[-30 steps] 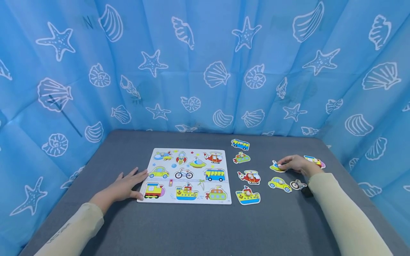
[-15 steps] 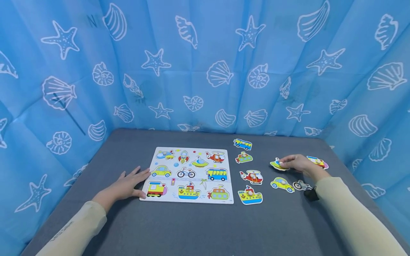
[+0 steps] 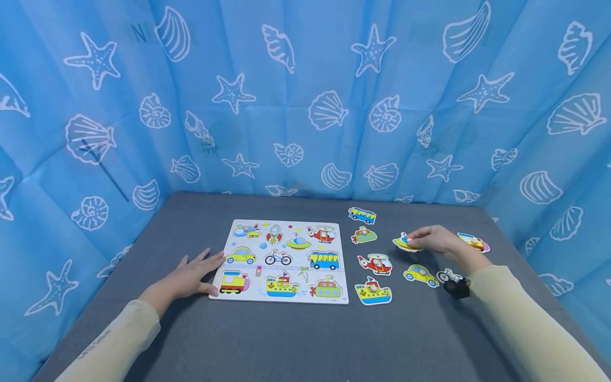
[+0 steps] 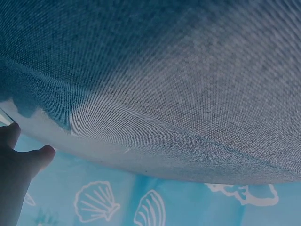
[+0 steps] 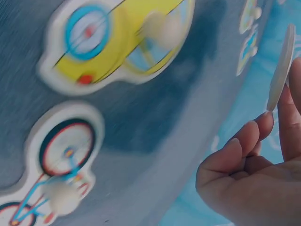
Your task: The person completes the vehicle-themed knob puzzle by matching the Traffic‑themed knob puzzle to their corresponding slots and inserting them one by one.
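In the head view my right hand (image 3: 436,240) pinches a yellow-green flying saucer puzzle piece (image 3: 404,242), held tilted above the grey table. The right wrist view shows this piece (image 5: 282,68) edge-on at the fingertips, its picture turned away. My left hand (image 3: 193,275) lies with spread, fairly straight fingers at the left edge of the white puzzle board (image 3: 281,269), fingertips on its rim. Pictures of vehicles cover the board, a matching saucer among them. Just under my right hand lie the yellow car piece (image 3: 421,276) and the bicycle piece (image 3: 448,276).
Right of the board lie a bus piece (image 3: 362,215), a submarine piece (image 3: 364,235), a helicopter piece (image 3: 375,264) and a ship piece (image 3: 373,291). A train piece (image 3: 473,242) sits beyond my right wrist. Behind the table (image 3: 286,339) hangs a blue curtain (image 3: 296,106) printed with shells.
The saucer piece has come up off the table in my right hand and shifted a little to the left. My left hand stays at the board's edge.
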A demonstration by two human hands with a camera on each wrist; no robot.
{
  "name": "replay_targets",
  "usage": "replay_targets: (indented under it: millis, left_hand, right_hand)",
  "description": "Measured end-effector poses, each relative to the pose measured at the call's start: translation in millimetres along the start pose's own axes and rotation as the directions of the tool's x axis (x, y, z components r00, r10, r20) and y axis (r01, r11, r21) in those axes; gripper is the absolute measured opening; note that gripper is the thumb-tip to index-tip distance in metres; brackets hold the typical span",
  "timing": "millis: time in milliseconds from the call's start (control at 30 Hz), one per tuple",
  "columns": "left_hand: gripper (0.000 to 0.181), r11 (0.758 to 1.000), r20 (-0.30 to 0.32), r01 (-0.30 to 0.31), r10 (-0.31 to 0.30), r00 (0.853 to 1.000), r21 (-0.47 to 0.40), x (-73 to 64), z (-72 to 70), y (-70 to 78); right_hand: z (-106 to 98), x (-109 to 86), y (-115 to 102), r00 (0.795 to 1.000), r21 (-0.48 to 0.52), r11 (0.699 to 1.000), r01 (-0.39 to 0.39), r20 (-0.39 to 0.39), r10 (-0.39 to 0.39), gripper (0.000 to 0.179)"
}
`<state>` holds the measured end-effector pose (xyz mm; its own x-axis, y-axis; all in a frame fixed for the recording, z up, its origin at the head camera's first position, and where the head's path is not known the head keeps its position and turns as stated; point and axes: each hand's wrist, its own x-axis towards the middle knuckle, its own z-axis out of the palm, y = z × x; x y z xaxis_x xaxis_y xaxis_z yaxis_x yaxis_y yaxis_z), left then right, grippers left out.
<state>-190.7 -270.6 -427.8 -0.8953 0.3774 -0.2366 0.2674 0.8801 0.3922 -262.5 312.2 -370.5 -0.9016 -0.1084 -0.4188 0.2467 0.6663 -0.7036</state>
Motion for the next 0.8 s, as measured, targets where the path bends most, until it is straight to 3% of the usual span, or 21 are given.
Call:
replay_targets:
  millis: [433,800]
  left_hand:
    - [0.103,1.000,-0.004,0.011,-0.011,1.000,0.006,-1.4,1.2,0.5]
    - [0.101,1.000,-0.010,0.001,-0.001,1.000,-0.006,0.4,2.3,-2.8]
  right_hand:
    - [27.5,2.2,-29.8,1.000,0.042,0.999,-0.007,-0.017,0.008,0.042]
    - [43.6,6.4,-47.1,0.999,0.067,0.997,0.030,0.013,-0.031,0.041]
